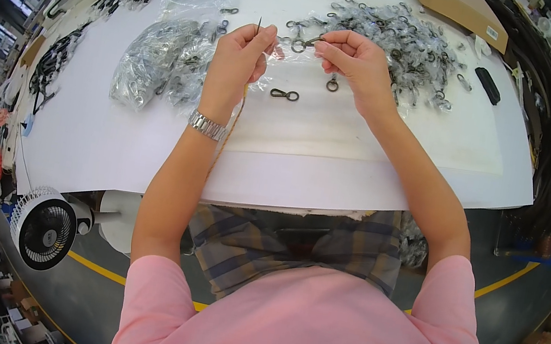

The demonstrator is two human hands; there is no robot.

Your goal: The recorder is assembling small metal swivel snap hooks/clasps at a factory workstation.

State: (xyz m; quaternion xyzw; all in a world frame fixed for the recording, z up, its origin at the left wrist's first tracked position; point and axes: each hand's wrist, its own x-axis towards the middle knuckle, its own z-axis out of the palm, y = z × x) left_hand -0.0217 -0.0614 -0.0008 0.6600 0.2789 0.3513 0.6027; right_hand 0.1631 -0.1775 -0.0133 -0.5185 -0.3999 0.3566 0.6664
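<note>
Dark metal clasp (pixel 299 45) is up off the bench (pixel 365 146), between our hands, at the right fingertips; its ring end points left and slightly down, the other end runs up-right into the fingers; long axis a shallow slant, lower left to upper right.

Right hand (pixel 356 59): grip clamped on the clasp, thumb and forefinger together, ring clear; left hand (pixel 241 56): grip pinched on a thin dark pointed piece (pixel 259 25), tip up, close to upright; yellowish cord (pixel 235 120) trails down past the watch (pixel 207 125); can't tell if the two join.

To do it well, we'd pinch the hook body only, turn the ring face-on, brace both wrists, and hold the cord slack; likely snag is cord on watch.

Further out: a loose clasp (pixel 284 94) lies nearly crosswise below; clear bag (pixel 152 65) left; wrapped clasp pile (pixel 414 54) right.
</note>
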